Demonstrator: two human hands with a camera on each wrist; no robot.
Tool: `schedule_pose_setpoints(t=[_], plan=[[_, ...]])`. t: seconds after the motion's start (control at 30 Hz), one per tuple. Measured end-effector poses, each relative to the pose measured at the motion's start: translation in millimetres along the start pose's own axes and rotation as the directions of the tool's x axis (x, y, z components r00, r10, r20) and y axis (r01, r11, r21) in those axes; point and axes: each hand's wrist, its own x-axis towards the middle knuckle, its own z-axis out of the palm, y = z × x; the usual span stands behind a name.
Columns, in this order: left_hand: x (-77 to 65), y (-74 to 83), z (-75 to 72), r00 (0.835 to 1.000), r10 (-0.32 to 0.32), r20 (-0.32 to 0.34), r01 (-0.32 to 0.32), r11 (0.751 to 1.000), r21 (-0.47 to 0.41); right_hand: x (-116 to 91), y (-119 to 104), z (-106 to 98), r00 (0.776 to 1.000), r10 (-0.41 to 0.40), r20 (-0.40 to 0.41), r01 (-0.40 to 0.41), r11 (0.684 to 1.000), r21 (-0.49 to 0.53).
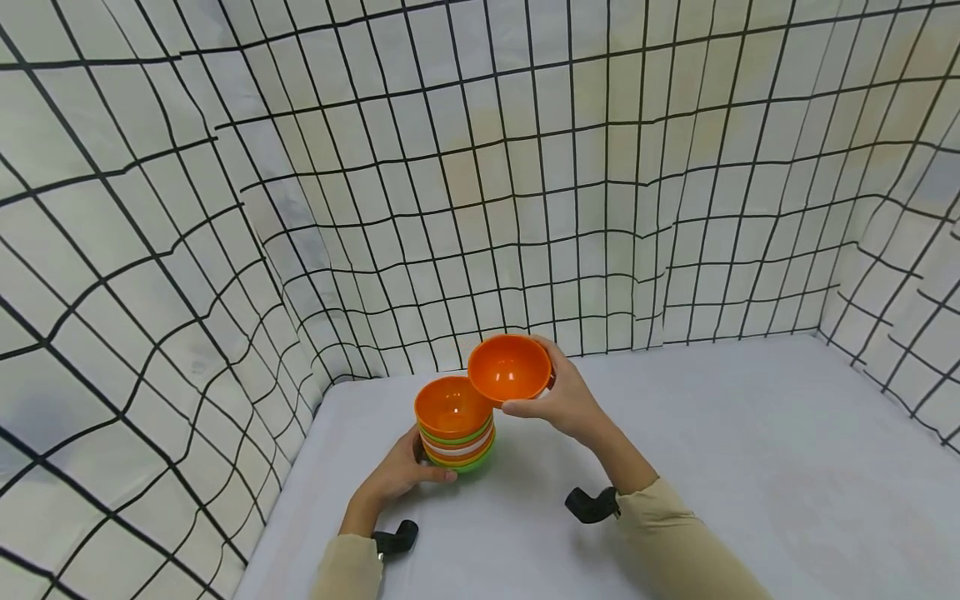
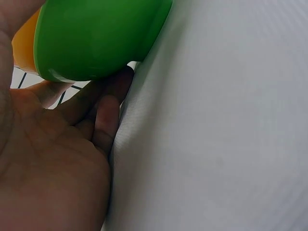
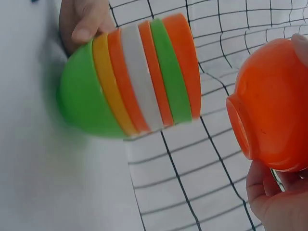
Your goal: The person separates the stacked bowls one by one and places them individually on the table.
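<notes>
Pale black-gridded walls [image 1: 591,204] — wavy, faintly blotched with yellow — rise behind and beside a white table surface [image 1: 765,450]

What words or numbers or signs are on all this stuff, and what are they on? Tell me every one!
There are none that I can read.
The stack of bowls and the lifted orange bowl show only plain colors.
The black lines on the backdrop make a grid, not letters; its faint colored patches are too blurred to make out.
</notes>
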Motion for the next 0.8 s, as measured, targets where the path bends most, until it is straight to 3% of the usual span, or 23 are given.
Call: schedule_pose_setpoints(t=[0.3,0.63,0.8], plan=[[-0.5,0.0,0.7,1.000,0.001,-0.003,-0.001,1.000,-0.020,-10.2,20.9,-47.7,0.998,0.036,-0.043,-0.039,0.996,-0.079],[0.5,-2.4,-1.8,1.000,0.009,-0.001,-0.009,1.000,-0.024,-7.7,34.7,-79.2,0.992,0.061,-0.110,-0.073,0.992,-0.106],[-0.8,-0.7,-0.6,1.000,0.012,0.018,-0.011,0.998,-0.070,-7.1,42.4,-97.0,0.989,0.072,-0.133,-0.088,0.988,-0.123]])
